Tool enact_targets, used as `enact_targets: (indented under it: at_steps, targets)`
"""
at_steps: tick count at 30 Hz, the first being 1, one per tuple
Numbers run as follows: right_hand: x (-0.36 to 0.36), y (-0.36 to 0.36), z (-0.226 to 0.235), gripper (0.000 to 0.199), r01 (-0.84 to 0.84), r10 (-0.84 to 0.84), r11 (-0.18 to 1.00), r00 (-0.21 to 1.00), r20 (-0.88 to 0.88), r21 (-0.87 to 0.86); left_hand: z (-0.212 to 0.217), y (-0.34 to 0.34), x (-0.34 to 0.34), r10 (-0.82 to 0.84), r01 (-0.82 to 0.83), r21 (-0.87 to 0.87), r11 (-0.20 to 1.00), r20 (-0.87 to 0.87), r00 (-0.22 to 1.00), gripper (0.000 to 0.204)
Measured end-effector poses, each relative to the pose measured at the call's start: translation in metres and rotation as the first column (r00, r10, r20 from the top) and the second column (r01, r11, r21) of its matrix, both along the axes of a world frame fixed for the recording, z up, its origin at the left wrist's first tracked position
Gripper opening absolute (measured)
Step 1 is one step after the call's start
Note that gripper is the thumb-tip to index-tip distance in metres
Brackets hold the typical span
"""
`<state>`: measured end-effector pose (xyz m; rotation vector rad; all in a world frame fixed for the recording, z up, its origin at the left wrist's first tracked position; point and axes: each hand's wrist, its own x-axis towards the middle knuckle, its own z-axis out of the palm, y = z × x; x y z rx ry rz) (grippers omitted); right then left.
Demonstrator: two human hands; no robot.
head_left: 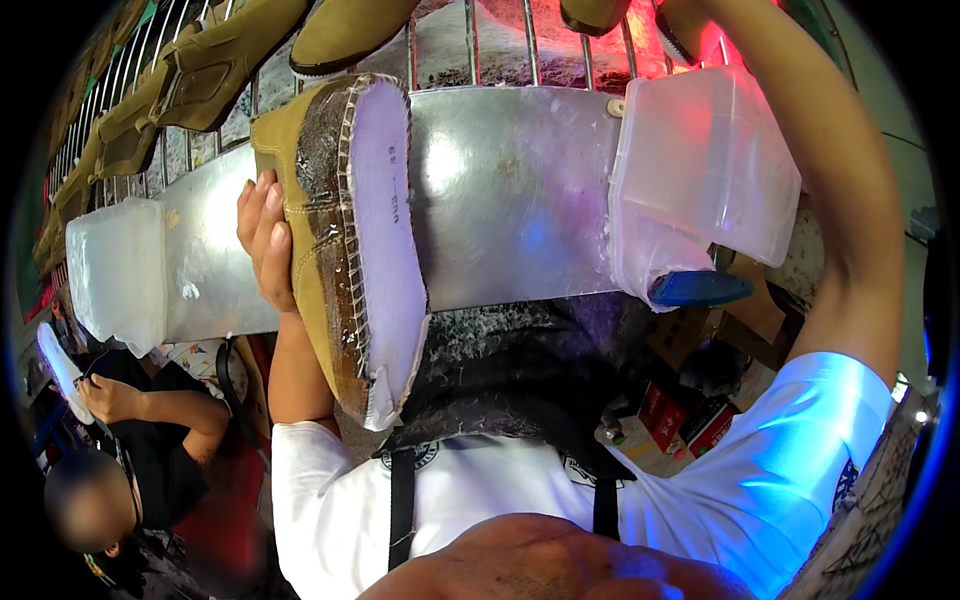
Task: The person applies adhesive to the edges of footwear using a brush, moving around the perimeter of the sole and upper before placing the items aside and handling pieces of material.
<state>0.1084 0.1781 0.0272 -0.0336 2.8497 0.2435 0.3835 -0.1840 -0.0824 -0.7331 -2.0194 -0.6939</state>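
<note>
White short-sleeved shirt (480, 500) under a black-strapped dark apron (500, 380).

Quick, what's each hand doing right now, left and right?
Left hand: closed on the tan boot, sole facing up.
Right hand: out of view; the arm reaches up past the frame's top edge.

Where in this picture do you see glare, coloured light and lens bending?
Head view: white glare on the metal plate; red glow on the clear plastic tub; blue cast on the white sleeve; the plate's edges bow, and the picture's rim is black.
</note>
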Motion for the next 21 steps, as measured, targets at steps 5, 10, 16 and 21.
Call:
enact_targets:
  at_steps: [5, 10, 16, 21]
  targets:
    - [-0.025, 0.045, -0.020, 0.028, -0.027, 0.024, 0.999, 0.997, -0.070, -0.044, 0.001, -0.003, -0.001, -0.016, 0.017, -0.026, 1.000, 0.046, 0.999, 0.063]
    - [-0.042, 0.090, -0.043, 0.022, -0.052, -0.007, 0.975, 0.965, -0.262, -0.217, -0.002, -0.001, -0.003, 0.000, 0.001, -0.019, 1.000, 0.037, 0.999, 0.057]
    - [-0.048, 0.099, -0.039, 0.023, 0.104, -0.120, 0.985, 0.986, -0.117, -0.138, -0.009, 0.000, 0.000, -0.020, 0.018, 0.025, 1.000, 0.061, 0.998, 0.058]
    - [0.009, 0.047, 0.034, 0.030, -0.067, 0.049, 0.995, 0.971, -0.232, -0.071, 0.005, 0.007, -0.003, -0.037, 0.036, 0.032, 0.999, 0.016, 0.999, 0.048]
